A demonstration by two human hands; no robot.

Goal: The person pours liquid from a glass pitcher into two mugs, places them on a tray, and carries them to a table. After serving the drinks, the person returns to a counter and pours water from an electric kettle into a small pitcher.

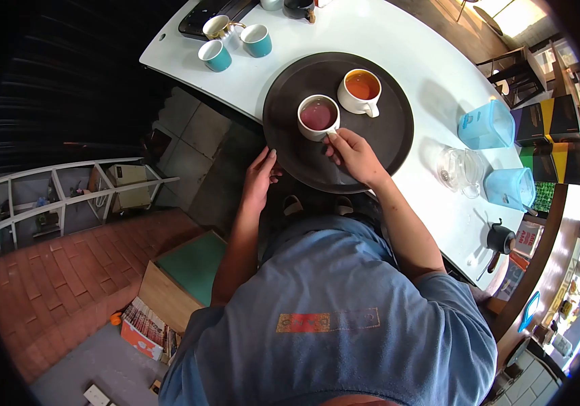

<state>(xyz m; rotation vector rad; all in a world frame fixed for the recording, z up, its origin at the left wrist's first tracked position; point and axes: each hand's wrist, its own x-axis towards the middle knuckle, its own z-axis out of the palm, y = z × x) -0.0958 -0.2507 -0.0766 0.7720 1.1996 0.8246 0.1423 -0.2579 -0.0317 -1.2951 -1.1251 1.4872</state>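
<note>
Over a round dark tray (pixel 291 76), the right hand (pixel 353 155) pinches the handle of a white cup of pinkish drink (pixel 318 116), which sits just ahead of it; the left hand (pixel 260 178), loosely open, is at the rim, contact unclear. Nearby stands a cup of amber drink (pixel 360 91). The tray overhangs a white table (pixel 418 40); beyond is red brickwork (pixel 67 277).

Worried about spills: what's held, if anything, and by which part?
The right hand holds the cup of pinkish drink by its handle; the left hand is at the tray rim, grip unclear.
</note>
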